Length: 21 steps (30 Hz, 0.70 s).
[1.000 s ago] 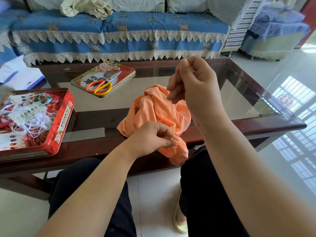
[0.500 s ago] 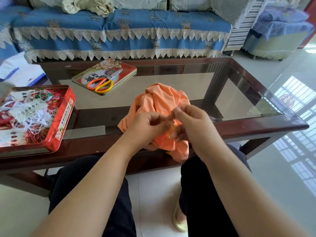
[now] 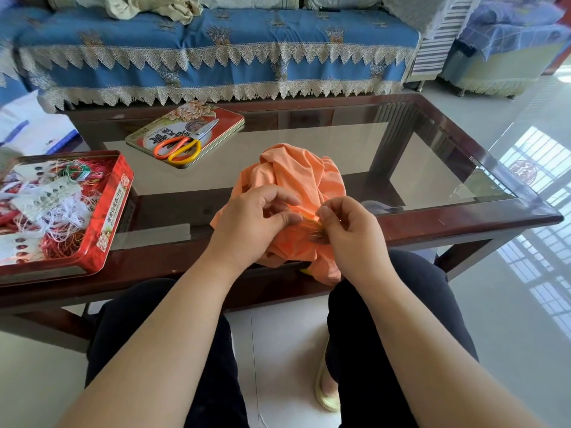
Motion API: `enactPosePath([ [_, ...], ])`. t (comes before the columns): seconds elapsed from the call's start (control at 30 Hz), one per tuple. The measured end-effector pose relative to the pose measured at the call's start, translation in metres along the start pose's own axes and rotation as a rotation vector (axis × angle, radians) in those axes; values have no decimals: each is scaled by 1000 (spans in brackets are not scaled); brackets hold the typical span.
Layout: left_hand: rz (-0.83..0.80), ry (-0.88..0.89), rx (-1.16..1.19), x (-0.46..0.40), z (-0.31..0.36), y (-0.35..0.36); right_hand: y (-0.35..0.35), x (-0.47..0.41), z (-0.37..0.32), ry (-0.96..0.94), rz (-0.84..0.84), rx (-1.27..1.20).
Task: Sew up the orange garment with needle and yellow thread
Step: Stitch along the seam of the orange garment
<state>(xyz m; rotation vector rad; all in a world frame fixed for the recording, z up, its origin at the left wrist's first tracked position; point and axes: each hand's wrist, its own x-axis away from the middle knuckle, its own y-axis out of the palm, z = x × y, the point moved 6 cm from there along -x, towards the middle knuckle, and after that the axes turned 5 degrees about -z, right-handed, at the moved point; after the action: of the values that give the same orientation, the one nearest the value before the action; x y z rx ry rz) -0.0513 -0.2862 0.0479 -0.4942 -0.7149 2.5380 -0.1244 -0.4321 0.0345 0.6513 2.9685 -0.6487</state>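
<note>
Orange garment (image 3: 296, 180) bunched at the tabletop (image 3: 463, 223) near edge; we judge it soft, light, slippery; left hand (image 3: 251, 223) fingers pinch the fold; right hand (image 3: 349, 230) fingers pinch the needle (image 3: 315, 232); hold close beside the stitch.

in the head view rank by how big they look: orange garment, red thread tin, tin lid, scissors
1. red thread tin, cut off by the frame edge
2. orange garment, partly hidden by the hands, so these two are close
3. tin lid
4. scissors
</note>
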Motion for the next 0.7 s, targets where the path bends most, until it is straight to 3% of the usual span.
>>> enactPosePath([
  [0.1, 50, 106, -163, 0, 4, -2, 0, -2, 2, -12, 25, -17],
  [0.17, 18, 87, -184, -1, 2, -1, -1, -1, 2, -28, 50, -28],
  [0.37, -98, -44, 4, 0, -8, 8, -7, -2, 7, -55, 83, 17],
  [0.5, -100, -52, 112, 0, -5, 8, -10, 8, -10, -245, 169, 79],
  [0.57, -102, -72, 145, 0, -7, 8, -8, 16, -11, -255, 120, 79],
  [0.7, -57, -86, 189, 0, -10, 6, 8, 21, 0, -83, -66, 62],
])
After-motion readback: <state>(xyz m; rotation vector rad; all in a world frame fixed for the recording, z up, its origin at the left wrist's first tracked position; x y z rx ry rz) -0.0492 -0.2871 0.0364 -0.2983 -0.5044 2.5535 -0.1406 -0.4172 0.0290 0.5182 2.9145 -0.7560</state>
